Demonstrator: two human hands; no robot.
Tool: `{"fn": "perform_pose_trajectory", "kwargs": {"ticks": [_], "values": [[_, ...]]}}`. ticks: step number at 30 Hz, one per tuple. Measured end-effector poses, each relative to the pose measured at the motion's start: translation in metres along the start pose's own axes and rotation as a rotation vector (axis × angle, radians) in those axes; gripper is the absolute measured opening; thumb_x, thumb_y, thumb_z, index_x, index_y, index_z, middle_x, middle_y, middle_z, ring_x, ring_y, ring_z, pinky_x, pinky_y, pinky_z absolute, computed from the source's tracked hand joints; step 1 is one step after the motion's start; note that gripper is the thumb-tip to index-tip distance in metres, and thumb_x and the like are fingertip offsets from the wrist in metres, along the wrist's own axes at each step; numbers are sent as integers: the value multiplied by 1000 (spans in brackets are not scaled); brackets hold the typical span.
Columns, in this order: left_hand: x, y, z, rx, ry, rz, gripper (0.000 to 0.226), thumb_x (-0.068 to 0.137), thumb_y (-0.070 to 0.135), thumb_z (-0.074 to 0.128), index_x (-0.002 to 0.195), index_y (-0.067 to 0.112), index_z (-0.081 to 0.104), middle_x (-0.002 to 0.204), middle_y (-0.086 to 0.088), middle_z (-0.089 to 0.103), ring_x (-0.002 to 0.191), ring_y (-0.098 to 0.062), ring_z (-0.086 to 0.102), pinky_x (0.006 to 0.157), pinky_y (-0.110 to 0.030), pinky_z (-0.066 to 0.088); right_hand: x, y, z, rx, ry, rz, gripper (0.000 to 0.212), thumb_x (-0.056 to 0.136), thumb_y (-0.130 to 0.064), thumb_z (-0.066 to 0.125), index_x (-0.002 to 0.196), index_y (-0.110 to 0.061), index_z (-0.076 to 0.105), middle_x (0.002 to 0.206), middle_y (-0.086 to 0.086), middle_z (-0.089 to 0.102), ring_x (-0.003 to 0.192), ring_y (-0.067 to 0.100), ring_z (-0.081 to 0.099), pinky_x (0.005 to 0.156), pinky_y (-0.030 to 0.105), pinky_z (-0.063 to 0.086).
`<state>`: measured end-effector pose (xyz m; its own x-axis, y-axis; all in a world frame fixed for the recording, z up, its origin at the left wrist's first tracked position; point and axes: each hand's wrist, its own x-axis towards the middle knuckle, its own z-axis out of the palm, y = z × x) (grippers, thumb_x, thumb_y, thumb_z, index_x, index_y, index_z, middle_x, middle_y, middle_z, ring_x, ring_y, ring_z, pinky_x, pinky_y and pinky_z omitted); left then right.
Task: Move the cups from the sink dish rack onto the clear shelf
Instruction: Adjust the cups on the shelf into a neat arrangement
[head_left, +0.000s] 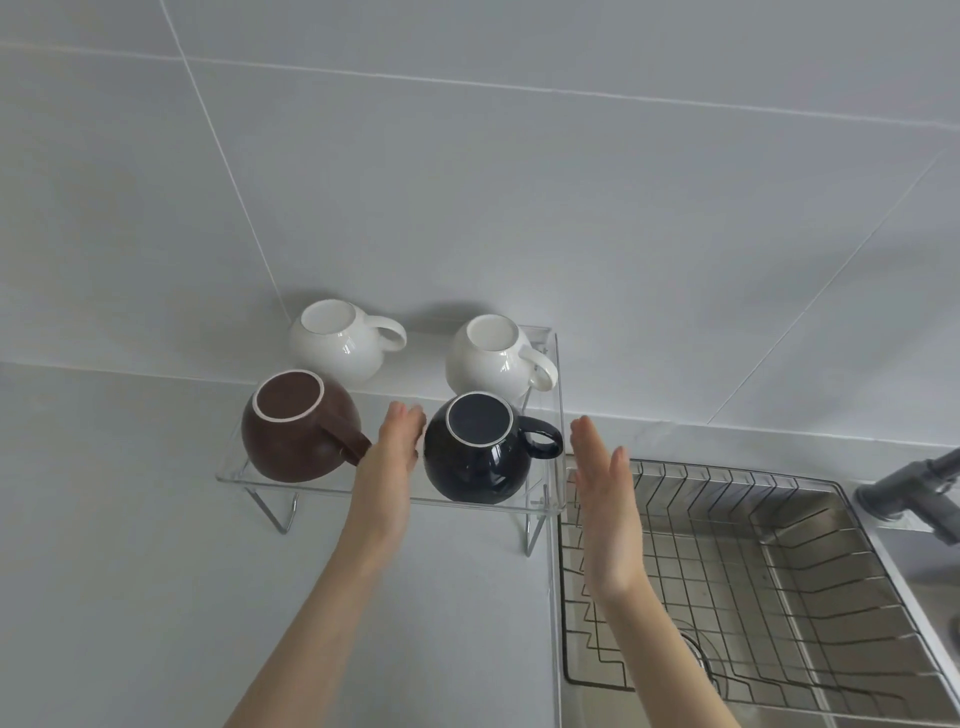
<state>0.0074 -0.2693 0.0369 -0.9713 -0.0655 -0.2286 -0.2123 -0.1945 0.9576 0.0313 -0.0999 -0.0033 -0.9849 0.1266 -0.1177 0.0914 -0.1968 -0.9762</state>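
Observation:
Several round cups stand upside down on the clear shelf (236, 475): a brown cup (296, 436) front left, a dark navy cup (475, 457) front right, a white cup (337, 340) back left, and another white cup (491, 358) back right. My left hand (387, 467) is flat and open just left of the navy cup, fingertips near its side. My right hand (605, 499) is open to the right of that cup, apart from it, over the shelf's right end. Neither hand holds anything.
The wire dish rack (753, 566) sits in the steel sink (893, 582) at the right, with no cups visible in it. A grey faucet (914, 488) stands at the far right. A grey tiled wall rises behind the shelf; grey counter lies to the left.

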Motion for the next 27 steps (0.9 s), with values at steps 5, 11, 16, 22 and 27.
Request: {"fn": "perform_pose_trajectory", "kwargs": {"ticks": [5,11,16,22,27], "values": [[46,21,6,93,-7,30,56,93,44,16,138,15,34,153,0,27,140,-14,23,117,-29,15,35,-21,7,-137,13,5,49,92,-55,15,138,-41,27,152,-17,24,141,-1,16,117,27,8],[86,14,18,230,-125,-43,67,87,59,9,142,23,26,155,8,18,143,-13,14,119,-33,7,51,-23,21,-128,-80,53,55,94,-49,8,145,-30,17,154,-18,13,131,-11,8,111,20,3],[87,3,17,234,-121,-64,68,86,61,8,139,25,29,154,5,21,143,-18,17,119,-36,7,56,-24,17,-124,-114,51,57,95,-45,3,146,-25,15,155,-17,12,128,-13,7,106,15,3],[84,2,15,218,-133,-64,71,85,62,10,140,21,29,154,4,21,143,-11,15,120,-35,5,69,-26,16,-163,-113,51,59,94,-48,3,146,-26,20,155,-16,13,129,-11,7,107,18,2],[78,1,18,215,-108,-71,71,85,62,12,140,19,29,154,3,23,142,-11,16,119,-35,7,78,-30,17,-202,-115,43,59,94,-48,3,146,-24,19,155,-15,12,128,-11,7,106,17,2]]}}
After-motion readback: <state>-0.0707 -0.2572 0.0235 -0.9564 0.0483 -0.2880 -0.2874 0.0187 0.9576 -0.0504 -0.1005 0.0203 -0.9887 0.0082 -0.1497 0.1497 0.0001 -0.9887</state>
